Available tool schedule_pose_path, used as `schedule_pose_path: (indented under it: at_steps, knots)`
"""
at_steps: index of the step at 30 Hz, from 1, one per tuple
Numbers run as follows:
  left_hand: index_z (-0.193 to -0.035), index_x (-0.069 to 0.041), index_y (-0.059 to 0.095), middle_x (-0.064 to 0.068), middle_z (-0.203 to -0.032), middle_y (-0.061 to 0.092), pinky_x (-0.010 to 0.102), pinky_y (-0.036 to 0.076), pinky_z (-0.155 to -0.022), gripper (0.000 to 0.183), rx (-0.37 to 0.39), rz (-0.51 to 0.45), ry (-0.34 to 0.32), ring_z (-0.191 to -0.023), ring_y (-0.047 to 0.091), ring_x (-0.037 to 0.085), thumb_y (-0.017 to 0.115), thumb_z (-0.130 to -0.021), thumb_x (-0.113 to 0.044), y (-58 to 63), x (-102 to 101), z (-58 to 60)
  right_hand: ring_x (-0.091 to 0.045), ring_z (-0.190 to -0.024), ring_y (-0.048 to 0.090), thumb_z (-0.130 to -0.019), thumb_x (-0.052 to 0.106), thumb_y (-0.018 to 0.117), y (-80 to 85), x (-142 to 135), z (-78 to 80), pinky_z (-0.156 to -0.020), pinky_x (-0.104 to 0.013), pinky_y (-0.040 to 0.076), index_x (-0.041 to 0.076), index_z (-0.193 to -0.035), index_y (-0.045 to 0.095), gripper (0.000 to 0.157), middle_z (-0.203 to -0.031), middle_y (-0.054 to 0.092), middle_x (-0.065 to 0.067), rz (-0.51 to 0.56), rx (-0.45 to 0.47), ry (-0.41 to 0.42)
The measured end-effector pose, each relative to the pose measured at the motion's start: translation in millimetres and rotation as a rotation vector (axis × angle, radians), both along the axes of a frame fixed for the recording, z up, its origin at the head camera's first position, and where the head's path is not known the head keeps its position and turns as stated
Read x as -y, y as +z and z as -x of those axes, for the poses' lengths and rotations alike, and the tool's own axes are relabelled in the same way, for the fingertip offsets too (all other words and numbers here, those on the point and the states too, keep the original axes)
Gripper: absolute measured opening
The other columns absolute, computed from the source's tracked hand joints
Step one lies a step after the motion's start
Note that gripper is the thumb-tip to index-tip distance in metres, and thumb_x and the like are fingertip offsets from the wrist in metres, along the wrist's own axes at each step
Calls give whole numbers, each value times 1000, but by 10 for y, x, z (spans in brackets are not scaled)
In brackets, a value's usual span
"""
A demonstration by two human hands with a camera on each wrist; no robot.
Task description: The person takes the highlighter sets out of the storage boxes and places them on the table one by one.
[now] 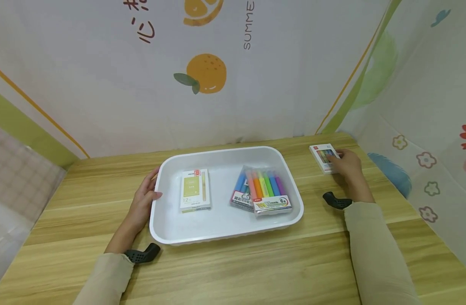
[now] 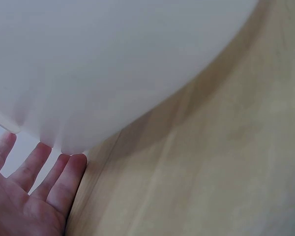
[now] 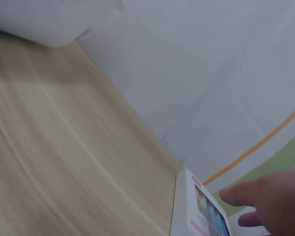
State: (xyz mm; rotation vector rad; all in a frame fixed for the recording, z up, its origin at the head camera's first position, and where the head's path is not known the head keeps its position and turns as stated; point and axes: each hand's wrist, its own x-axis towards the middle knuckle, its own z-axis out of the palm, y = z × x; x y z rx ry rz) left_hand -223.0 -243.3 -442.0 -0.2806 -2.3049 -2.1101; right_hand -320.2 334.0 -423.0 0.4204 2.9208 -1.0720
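Touching tray [image 1: 225, 222] at middle left with spread left grip [image 1: 142, 201], small box [image 1: 322, 162] at middle right with right grip [image 1: 348, 164]; can't tell if pinching.

sleeves [image 1: 379, 250]: beige, long | wrist devices [image 1: 144, 255]: black, angled, left one dotted | hands [image 1: 141, 204]: bare

Passable across table [image 1: 236, 273] between tray [image 1: 221, 220] and box [image 1: 318, 157], and along the tray's near side. Barred behind by curtain [image 1: 274, 93], near the tray's far rim. At the tray's left end, obstructed by left hand [image 1: 142, 201]; at the box's right edge, by right hand [image 1: 348, 165]. Inside, reachable between carton [image 1: 194, 190] and 2 overlapping packs [image 1: 268, 197]; tight between packs and near right corner.
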Motion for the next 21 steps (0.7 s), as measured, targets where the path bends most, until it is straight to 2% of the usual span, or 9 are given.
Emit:
schedule_pose_path:
  at_steps: [7, 10, 14, 21]
  knots:
    - [-160, -14, 24, -8, -140, 48, 22, 58, -80, 70, -2, -12, -6, -111, 60, 4, 38, -94, 0, 0, 10, -4, -55, -138, 37, -103, 41, 44, 87, 13, -19, -112, -63, 35, -10, -153, 31, 72, -150, 37, -40, -30, -6, 70]
    - [-160, -14, 23, -9, -139, 48, 22, 58, -80, 69, 2, -10, -10, -111, 60, 4, 38, -94, 0, -1, 13, -8, -55, -138, 36, -103, 44, 43, 162, 45, -47, -112, -64, 34, -7, -154, 29, 74, -151, 36, -39, -29, -5, 92]
    - [-160, -16, 25, -10, -139, 49, 22, 58, -80, 69, 10, -17, -3, -111, 59, 5, 38, -94, 0, 9, 8, -13, -55, -138, 36, -104, 50, 41, 305, 125, -98, -110, -66, 35, -5, -155, 29, 76, -151, 37, -38, -27, -18, 162]
    - [-160, -14, 24, -2, -144, 45, 22, 57, -80, 69, 20, -20, 5, -111, 59, 5, 39, -94, 1, 37, -21, -12, -51, -140, 37, -104, 44, 47, 549, 307, -191, -110, -65, 37, -5, -154, 33, 71, -153, 38, -35, 70, -112, 284]
